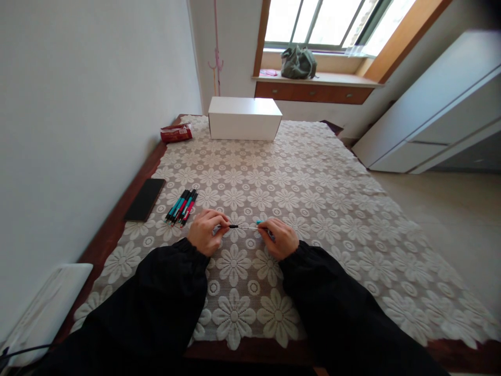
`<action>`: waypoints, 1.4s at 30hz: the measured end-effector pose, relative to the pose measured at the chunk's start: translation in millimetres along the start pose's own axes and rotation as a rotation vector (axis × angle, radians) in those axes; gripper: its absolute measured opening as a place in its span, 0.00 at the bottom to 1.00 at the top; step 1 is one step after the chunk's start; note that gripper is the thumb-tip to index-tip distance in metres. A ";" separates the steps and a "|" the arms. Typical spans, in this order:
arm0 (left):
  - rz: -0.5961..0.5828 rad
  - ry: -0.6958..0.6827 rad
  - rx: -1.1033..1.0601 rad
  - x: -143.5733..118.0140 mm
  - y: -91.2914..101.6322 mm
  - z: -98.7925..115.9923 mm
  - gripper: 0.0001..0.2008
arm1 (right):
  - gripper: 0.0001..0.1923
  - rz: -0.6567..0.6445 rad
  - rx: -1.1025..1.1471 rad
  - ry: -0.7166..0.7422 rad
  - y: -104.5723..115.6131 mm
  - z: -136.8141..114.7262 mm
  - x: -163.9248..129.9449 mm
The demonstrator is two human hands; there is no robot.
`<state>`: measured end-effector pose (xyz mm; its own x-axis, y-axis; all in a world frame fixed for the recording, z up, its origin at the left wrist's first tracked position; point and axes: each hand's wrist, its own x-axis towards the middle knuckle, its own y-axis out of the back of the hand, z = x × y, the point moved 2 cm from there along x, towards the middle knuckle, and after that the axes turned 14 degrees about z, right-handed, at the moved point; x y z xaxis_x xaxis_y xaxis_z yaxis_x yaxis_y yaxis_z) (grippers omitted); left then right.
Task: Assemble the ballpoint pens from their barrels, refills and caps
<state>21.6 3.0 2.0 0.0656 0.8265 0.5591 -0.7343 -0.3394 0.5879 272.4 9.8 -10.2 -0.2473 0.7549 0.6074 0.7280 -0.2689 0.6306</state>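
My left hand [205, 231] pinches the black tip end of a thin teal-and-black pen [246, 226], my right hand [279, 237] grips its teal end; bundle of teal, black and red pens [182, 207] lies just left on the floral lace tablecloth [332, 209]

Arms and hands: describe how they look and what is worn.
Both arms are covered by long black sleeves of loose, matte fabric that bunch into gathered cuffs at the wrists. The left hand and right hand are bare: no gloves. No ring, watch or marking shows, though the cuffs hide the wrists. No logos or stripes appear on the sleeves.
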 end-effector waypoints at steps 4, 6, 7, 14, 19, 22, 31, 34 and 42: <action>-0.008 -0.018 -0.021 -0.4 -0.6 -0.4 0.04 | 0.07 -0.005 0.001 0.001 -0.4 1.2 -0.8; -0.005 -0.020 -0.032 -0.1 -0.2 0.7 0.04 | 0.07 -0.008 0.003 0.003 -0.9 1.5 -1.4; -0.006 -0.021 -0.036 0.1 0.1 1.4 0.04 | 0.07 -0.011 0.005 0.004 -1.2 1.5 -1.6; 0.006 0.030 -0.002 1.2 2.4 3.9 0.05 | 0.07 -0.003 0.010 -0.003 -1.3 3.3 -1.5; 0.012 0.024 -0.024 1.7 3.1 6.0 0.05 | 0.08 -0.007 0.024 -0.015 -2.2 6.5 -2.8; 0.010 0.014 -0.035 1.2 3.1 6.0 0.05 | 0.08 -0.018 0.018 -0.016 -2.4 6.6 -3.0; 0.006 -0.020 -0.058 0.0 1.4 4.7 0.05 | 0.08 -0.028 0.008 0.004 -2.4 2.7 -2.5; -0.009 -0.034 -0.071 0.2 0.9 6.1 0.05 | 0.08 -0.045 0.020 0.018 -3.1 2.4 -2.8; -0.015 -0.080 -0.093 0.2 0.0 5.6 0.05 | 0.08 -0.043 0.027 0.018 -3.3 3.4 -3.1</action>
<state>25.4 0.7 5.3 0.1281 0.7912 0.5980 -0.7918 -0.2814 0.5420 272.9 10.4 -15.8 -0.2899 0.7545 0.5889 0.7332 -0.2204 0.6433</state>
